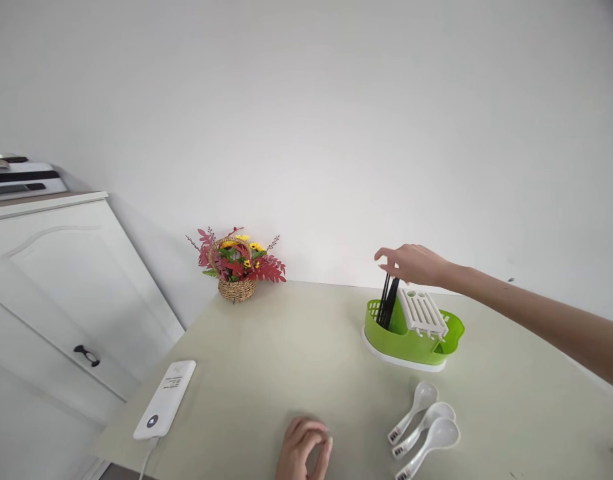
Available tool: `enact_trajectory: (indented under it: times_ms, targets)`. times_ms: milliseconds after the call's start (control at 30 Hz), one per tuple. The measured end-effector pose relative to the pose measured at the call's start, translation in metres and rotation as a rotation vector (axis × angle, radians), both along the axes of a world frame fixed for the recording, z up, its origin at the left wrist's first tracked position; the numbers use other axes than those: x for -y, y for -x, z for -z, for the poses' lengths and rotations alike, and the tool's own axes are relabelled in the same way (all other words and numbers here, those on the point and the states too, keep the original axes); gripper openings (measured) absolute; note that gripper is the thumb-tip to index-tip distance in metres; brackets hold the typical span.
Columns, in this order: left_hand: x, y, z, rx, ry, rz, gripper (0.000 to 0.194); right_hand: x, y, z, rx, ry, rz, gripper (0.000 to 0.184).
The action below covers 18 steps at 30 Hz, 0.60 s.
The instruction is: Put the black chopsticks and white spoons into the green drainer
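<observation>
Black chopsticks (pixel 388 307) stand in the left compartment of a green utensil holder (pixel 404 343), which has a white base. My right hand (pixel 411 263) is over their upper ends from the right, thumb and forefinger apart; the fingers partly hide the tops. A white slotted rack (pixel 423 312) with small hooks sits on the holder. At the near edge, my left hand (pixel 305 448) rests by the table with curled fingers, thumb and forefinger tips close together, nothing visible in them. Three white spoons (pixel 426 430) lie side by side to its right.
On the pale table (pixel 286 353), a wicker basket of artificial flowers (pixel 236 289) stands toward the back. A white power bank (pixel 166 400) with a cable lies at the left edge. Beside the table is a white cabinet (pixel 51 267); a wall rises behind.
</observation>
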State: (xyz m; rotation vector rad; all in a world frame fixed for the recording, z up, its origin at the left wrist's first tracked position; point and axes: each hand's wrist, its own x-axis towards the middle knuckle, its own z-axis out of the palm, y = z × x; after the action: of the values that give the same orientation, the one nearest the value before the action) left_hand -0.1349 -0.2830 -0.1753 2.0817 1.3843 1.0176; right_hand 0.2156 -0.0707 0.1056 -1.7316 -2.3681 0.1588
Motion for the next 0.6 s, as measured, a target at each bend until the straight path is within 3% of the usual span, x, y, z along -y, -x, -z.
enact_trajectory:
  times_ms: [133,267,467,600]
  targets:
    - [0.002,0.006,0.002,-0.186,-0.143,-0.06,0.022,0.045,0.019,0.004,0.289,-0.029,-0.367,0.028]
    - [0.013,0.007,0.009,-0.376,-0.243,-0.108,0.045,0.099,0.024,0.032,0.358,-0.008,-0.539,0.025]
    - [0.028,0.003,0.012,-0.502,-0.269,-0.181,0.065,0.155,-0.005,0.108,0.254,0.091,-0.482,0.022]
    - [0.028,0.0,0.008,-0.533,-0.272,-0.188,0.066,0.176,-0.039,0.174,0.371,0.037,-0.49,0.046]
